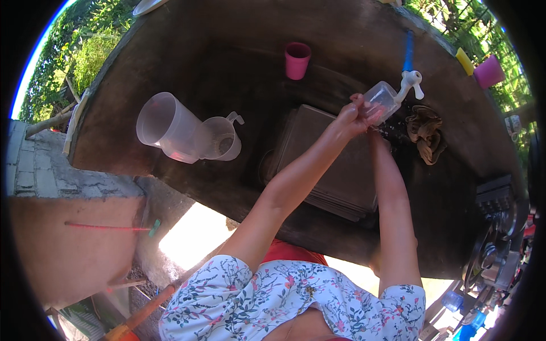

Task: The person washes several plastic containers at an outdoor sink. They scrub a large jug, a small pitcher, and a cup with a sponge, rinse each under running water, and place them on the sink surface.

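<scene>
My left hand (pixel 354 116) is closed at the open end of a clear plastic container (pixel 384 98), which lies tilted under the spout of a white tap (pixel 410 83). Pinkish fingers show at the container's mouth and through its wall. My right hand (pixel 373 126) meets the container from below; the left hand and the container hide most of its fingers. Water drops splash just beneath. Under both forearms lies a stack of flat, dark rectangular trays (pixel 341 170). A crumpled brown cloth (pixel 424 132) rests right of the hands.
On the dark counter stand a pink cup (pixel 297 61), a large translucent pitcher (pixel 168 128) and a smaller clear jug with a handle (pixel 222 139). A blue pipe (pixel 409 50) feeds the tap. Another pink cup (pixel 489 72) sits at the right rim; metal cookware (pixel 489 256) crowds the right edge.
</scene>
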Demonstrator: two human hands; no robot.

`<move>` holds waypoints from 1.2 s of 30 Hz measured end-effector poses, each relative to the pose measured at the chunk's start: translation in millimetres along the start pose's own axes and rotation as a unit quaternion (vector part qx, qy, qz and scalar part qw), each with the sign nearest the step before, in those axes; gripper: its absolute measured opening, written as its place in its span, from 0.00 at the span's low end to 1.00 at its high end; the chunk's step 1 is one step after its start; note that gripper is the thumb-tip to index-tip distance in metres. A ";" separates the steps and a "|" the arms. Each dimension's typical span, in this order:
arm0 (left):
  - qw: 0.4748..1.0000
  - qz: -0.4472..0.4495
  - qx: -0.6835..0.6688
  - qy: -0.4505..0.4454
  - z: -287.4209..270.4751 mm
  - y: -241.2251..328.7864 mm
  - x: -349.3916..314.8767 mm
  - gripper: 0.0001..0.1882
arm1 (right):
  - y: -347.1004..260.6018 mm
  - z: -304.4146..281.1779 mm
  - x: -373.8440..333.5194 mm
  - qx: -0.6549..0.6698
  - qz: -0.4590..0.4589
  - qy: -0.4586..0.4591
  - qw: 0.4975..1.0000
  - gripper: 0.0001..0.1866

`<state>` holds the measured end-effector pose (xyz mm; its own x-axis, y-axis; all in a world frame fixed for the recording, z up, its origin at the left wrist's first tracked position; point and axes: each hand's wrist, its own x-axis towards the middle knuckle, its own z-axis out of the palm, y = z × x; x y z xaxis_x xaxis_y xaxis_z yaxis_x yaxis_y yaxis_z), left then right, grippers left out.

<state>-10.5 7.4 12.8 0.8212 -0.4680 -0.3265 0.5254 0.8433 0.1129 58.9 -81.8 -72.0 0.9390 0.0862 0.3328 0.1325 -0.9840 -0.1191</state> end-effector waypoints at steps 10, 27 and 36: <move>0.844 0.241 0.479 0.020 10.9 92.4 -92.1 0.10 | -297.4 -26.1 -119.0 0.269 -0.471 0.021 0.840 0.19; 0.229 0.237 0.875 0.354 -170.5 220.4 -136.6 0.12 | 0.1 -71.3 -83.9 0.147 0.013 -0.135 0.980 0.09; 0.393 0.458 0.766 0.224 -133.0 154.0 -110.0 0.27 | 24.2 -52.0 -47.5 0.641 0.272 -0.059 0.715 0.07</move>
<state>-49.5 223.9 -58.6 0.8807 0.2287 0.4148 -0.1447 -0.7040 0.6953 1.0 -117.8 -42.1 0.9723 -0.1690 -0.1614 -0.1518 0.0687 -0.9860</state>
